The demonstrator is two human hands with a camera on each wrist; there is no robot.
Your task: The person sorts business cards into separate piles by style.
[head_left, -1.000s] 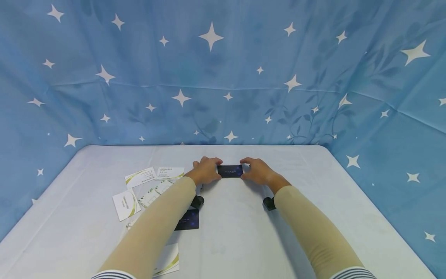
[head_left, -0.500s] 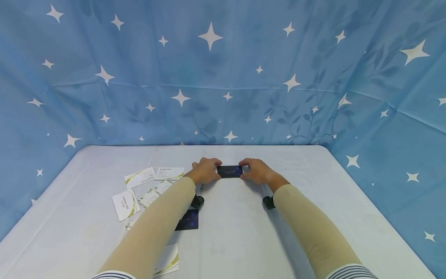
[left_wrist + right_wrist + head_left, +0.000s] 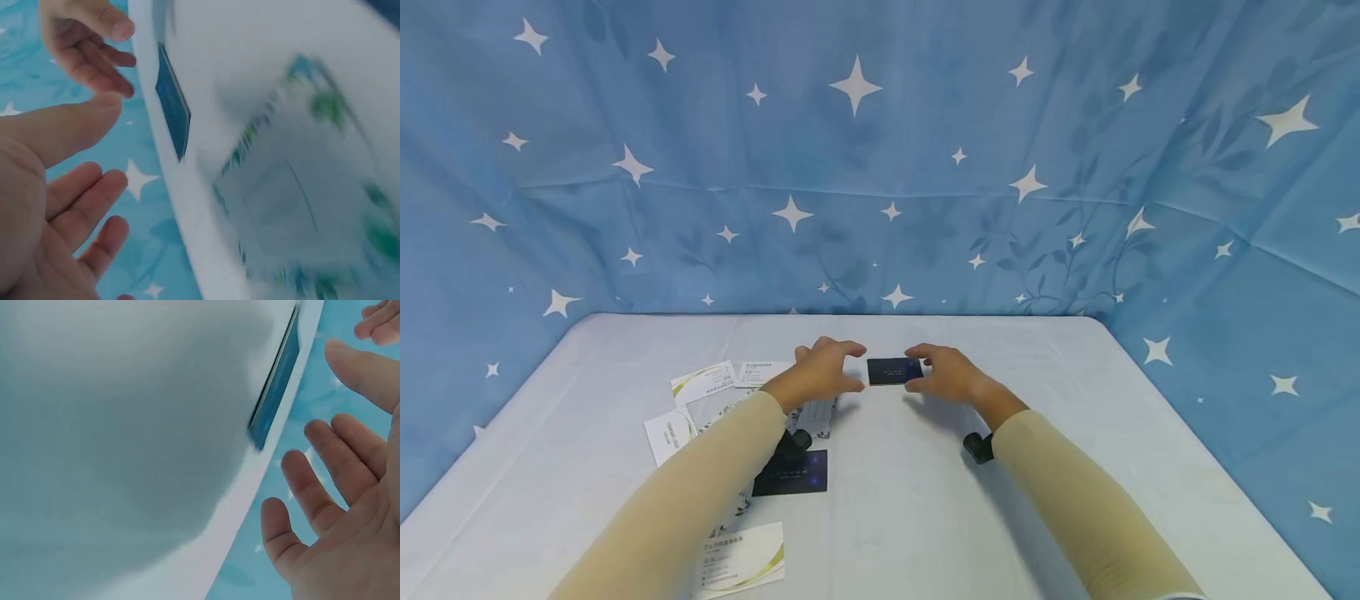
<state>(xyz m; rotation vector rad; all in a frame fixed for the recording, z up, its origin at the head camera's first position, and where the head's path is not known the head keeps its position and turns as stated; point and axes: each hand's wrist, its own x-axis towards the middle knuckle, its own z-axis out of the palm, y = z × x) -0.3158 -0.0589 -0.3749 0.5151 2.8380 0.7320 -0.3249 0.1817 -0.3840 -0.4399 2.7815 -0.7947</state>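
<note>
A dark blue business card [image 3: 891,371] lies on the white table near its far edge; in the right wrist view the card [image 3: 275,384] shows a layered edge, and I cannot tell whether others lie beneath it. My left hand [image 3: 820,371] is just left of it, apart from it, with thumb and fingers spread and holding nothing. At the card's right end is my right hand [image 3: 951,375], its fingertips overlapping the card in the head view. The right wrist view shows this right hand [image 3: 344,506] with loosely extended fingers, gripping nothing.
White cards with gold curves [image 3: 703,382] lie left, partly behind my left arm. A leaf-patterned card [image 3: 816,417] and a second dark card [image 3: 792,473] lie under that forearm. Nearer me is another white card [image 3: 745,558]. A blue star-patterned curtain [image 3: 880,167] hangs behind the table.
My left hand has let go of the dark card and moved left, uncovering more of the cards below. The right hand's fingers have loosened and shifted slightly left over the card.
</note>
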